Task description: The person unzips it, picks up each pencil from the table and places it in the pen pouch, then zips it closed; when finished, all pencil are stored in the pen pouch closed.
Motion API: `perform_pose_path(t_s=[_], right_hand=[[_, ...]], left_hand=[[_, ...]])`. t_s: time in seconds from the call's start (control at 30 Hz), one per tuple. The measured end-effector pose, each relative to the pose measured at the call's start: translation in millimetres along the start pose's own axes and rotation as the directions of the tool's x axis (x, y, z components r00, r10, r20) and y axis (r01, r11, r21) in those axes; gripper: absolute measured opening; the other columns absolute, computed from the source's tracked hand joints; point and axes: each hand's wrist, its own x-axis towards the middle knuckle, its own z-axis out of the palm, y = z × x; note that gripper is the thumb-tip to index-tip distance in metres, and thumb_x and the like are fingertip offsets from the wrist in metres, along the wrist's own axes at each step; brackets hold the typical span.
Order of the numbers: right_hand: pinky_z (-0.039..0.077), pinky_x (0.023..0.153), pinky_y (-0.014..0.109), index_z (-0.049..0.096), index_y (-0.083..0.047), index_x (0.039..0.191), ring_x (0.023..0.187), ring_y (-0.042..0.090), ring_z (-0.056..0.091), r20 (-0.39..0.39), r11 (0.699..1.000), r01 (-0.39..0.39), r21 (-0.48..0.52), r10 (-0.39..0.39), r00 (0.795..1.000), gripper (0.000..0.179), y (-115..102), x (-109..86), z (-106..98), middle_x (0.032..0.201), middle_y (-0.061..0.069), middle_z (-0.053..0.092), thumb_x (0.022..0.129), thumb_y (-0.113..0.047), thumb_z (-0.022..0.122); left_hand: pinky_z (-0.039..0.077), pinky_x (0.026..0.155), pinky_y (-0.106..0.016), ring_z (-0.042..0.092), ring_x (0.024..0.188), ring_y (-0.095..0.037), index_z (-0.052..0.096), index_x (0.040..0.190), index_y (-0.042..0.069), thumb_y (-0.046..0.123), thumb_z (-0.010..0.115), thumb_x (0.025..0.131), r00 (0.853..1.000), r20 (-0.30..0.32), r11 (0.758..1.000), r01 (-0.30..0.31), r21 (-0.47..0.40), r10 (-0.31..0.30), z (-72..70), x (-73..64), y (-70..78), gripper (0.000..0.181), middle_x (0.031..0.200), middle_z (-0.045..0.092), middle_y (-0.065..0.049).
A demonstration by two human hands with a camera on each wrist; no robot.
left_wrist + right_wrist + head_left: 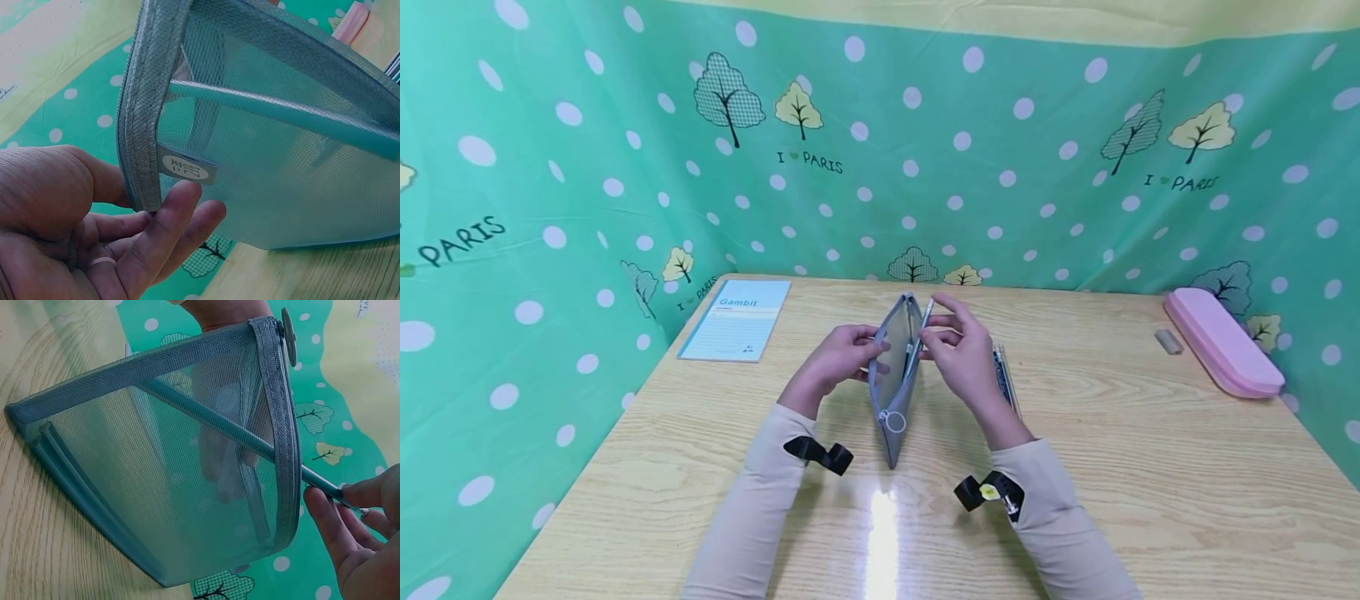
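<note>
My left fingers grip the pouch, apparently keeping its mouth wide; my right fingers pinch 1 half-inserted pencil.

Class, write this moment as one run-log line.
left hand: holds open mesh pouch | right hand: pinches pencil, partly inside pouch | pink case: on table

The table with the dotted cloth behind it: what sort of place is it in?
Perhaps a makeshift study corner, though the wider room is out of view: a green dotted cloth screens a wooden table, and a notebook lies on it.
</note>
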Motion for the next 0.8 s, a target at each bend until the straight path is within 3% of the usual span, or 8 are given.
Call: perform_pose_path(t_s=[0.27, 0.4, 0.63, 0.8], right_hand=[[0.065, 0.077, 0.037, 0.06, 0.0, 0.14, 0.087, 0.018, 0.072, 0.017, 1.0, -0.016, -0.021, 0.016, 1.0, 0.044, -1.7, -1.3, 0.4, 0.116, 0.026, 0.067, 0.097, 0.008, 0.061], [0.065, 0.077, 0.033, 0.065, 0.006, 0.13, 0.091, 0.029, 0.073, -0.004, 1.0, 0.005, 0.0, -0.005, 1.0, 0.032, -3.6, -1.9, -0.1, 0.115, 0.031, 0.066, 0.099, 0.007, 0.058], [0.064, 0.073, 0.027, 0.067, 0.009, 0.123, 0.079, 0.008, 0.069, 0.0, 1.0, -0.002, 0.002, 0.002, 1.0, 0.024, -8.0, -0.1, -10.4, 0.106, 0.03, 0.068, 0.1, 0.005, 0.059], [0.064, 0.075, 0.027, 0.065, 0.009, 0.127, 0.08, 0.009, 0.069, 0.057, 0.998, -0.036, -0.052, 0.039, 0.998, 0.027, -9.7, 3.7, -32.3, 0.106, 0.026, 0.068, 0.102, 0.001, 0.057]], left_hand=[[0.064, 0.081, -0.04, 0.074, 0.103, -0.035, 0.056, 0.137, -0.009, 0.01, 0.055, 0.106, 1.0, 0.006, 1.0, -0.005, 0.002, 0.005, -0.4, 0.9, -1.4, 0.036, 0.124, 0.069, -0.027], [0.064, 0.08, -0.039, 0.075, 0.099, -0.031, 0.056, 0.137, -0.01, 0.009, 0.054, 0.106, 1.0, 0.007, 1.0, -0.002, -0.005, 0.002, -0.2, 1.0, -1.8, 0.036, 0.125, 0.068, -0.028], [0.065, 0.078, -0.039, 0.075, 0.092, -0.026, 0.055, 0.135, -0.012, 0.008, 0.053, 0.107, 1.0, 0.005, 1.0, 0.004, -0.022, -0.004, -0.6, -0.4, -1.1, 0.035, 0.125, 0.067, -0.03], [0.064, 0.078, -0.038, 0.075, 0.094, -0.028, 0.055, 0.135, -0.011, 0.008, 0.053, 0.107, 1.0, 0.004, 1.0, 0.0, -0.018, 0.0, 1.8, 0.2, -2.7, 0.034, 0.125, 0.066, -0.03]])
